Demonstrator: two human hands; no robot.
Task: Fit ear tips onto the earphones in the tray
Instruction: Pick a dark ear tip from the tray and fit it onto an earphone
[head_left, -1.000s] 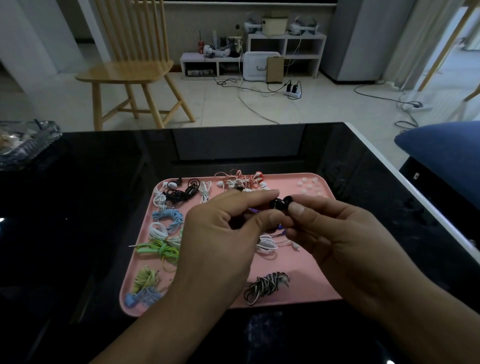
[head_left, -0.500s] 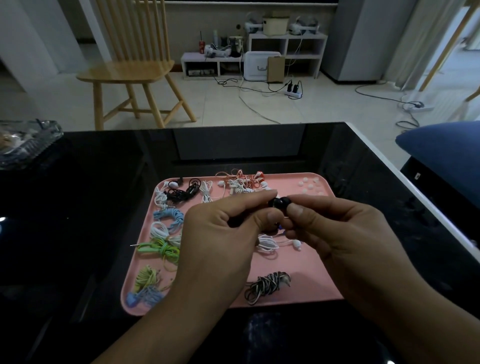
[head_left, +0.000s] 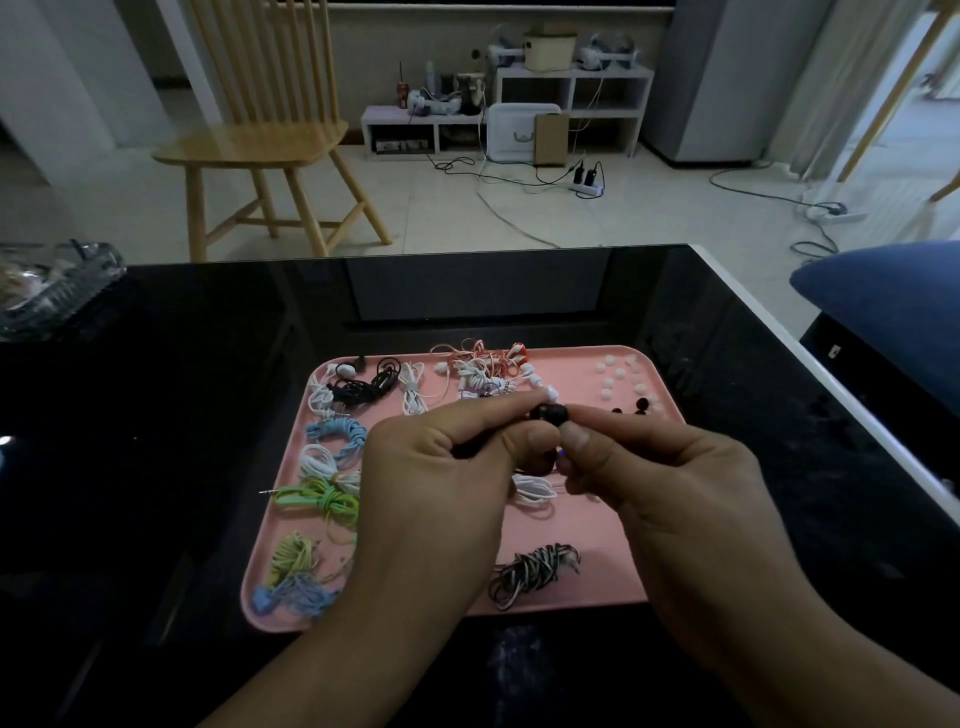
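Both hands meet above the pink tray (head_left: 613, 571): the left hand (head_left: 441, 483) and right hand (head_left: 670, 483) each pinch a black earbud (head_left: 548, 414) between thumb and forefinger.

Above a pink tray (head_left: 587, 592) on a black tabletop (head_left: 156, 441), the left hand (head_left: 441, 483) and right hand (head_left: 670, 483) meet, both pinching a small black earbud (head_left: 548, 413) between thumbs and forefingers. Coiled earphones (head_left: 322, 501) fill the tray's left side; white ear tips (head_left: 621, 376) lie at its far right corner.
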